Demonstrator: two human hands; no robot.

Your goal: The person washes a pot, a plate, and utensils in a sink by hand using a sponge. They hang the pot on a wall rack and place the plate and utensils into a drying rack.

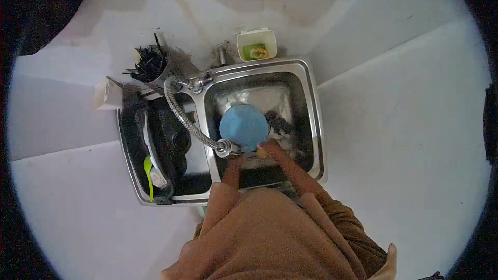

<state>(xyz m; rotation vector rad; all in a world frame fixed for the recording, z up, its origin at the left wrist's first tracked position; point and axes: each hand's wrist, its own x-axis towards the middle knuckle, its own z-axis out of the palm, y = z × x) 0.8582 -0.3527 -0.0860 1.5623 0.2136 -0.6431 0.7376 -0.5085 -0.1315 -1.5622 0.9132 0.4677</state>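
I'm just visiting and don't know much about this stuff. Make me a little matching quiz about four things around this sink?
1. Round disc
2. Flexible hose
3. Open tub
4. Long thin utensil

A. Lime green, in the left basin
B. Pale, behind the right basin, with something green and yellow inside
C. Blue, in the right basin
D. Silvery, curving down from the tap

Pairs: 1-C, 2-D, 3-B, 4-A

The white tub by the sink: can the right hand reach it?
Probably yes, with a stretch: the right hand is by the round blue thing, and the metal hose curves left of the path.
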